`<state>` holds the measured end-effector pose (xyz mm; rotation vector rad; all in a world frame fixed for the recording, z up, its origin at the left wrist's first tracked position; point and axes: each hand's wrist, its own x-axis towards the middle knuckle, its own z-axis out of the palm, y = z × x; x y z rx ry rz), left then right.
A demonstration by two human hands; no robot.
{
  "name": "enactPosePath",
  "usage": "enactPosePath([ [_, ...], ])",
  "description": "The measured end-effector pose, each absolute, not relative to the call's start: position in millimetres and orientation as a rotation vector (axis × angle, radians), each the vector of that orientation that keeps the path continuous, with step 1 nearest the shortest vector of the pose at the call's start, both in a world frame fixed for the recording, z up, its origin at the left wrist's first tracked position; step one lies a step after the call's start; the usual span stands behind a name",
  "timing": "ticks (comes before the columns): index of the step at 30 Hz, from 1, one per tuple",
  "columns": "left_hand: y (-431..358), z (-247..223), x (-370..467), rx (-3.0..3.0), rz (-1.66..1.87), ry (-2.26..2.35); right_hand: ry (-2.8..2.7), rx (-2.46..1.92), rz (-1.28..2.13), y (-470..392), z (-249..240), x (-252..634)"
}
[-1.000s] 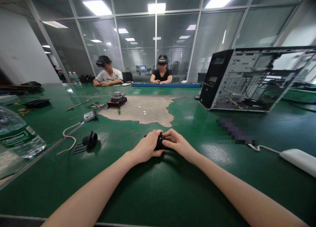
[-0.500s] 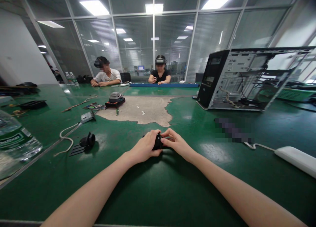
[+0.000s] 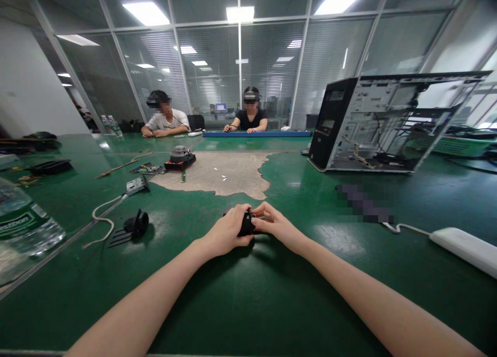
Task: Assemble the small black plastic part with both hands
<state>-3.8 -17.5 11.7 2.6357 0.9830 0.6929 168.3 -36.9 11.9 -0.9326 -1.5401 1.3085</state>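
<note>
In the middle of the head view, a small black plastic part (image 3: 247,225) sits between my hands, low over the green table (image 3: 248,305). My left hand (image 3: 227,228) wraps around it from the left, thumb below and fingers on top, covering most of it. From the right, my right hand (image 3: 276,223) pinches its near side with thumb and fingertips. What exactly the part is, I cannot make out. To the left lies a black plastic piece (image 3: 136,223) with a round end and flat slats.
An opened computer case (image 3: 337,124) stands at right, near a white power strip (image 3: 464,248). A water bottle (image 3: 27,222) is at left. Drive parts (image 3: 180,158) and a metal bracket with cable (image 3: 136,184) lie beyond. Two people sit across the table.
Both my hands keep nearly the same grip on the black part. The view shifts slightly. Across the table, the person in black has moved one hand outward to the left.
</note>
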Motion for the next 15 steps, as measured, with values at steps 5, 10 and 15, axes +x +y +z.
enactPosePath([
  [5, -18.2, 13.3, -4.1, 2.632, 0.691, 0.99, -1.513, -1.012, 1.296, -31.4, 4.7, 166.6],
  [10, -18.1, 13.2, -4.4, 2.637, 0.683, 0.989, -1.563, -0.995, 1.319, -31.4, 6.1, 170.5],
  [15, -18.1, 12.6, -4.0, 2.631, 0.692, 0.988, -1.573, -0.917, 1.353, -35.8, 10.5, 173.1],
])
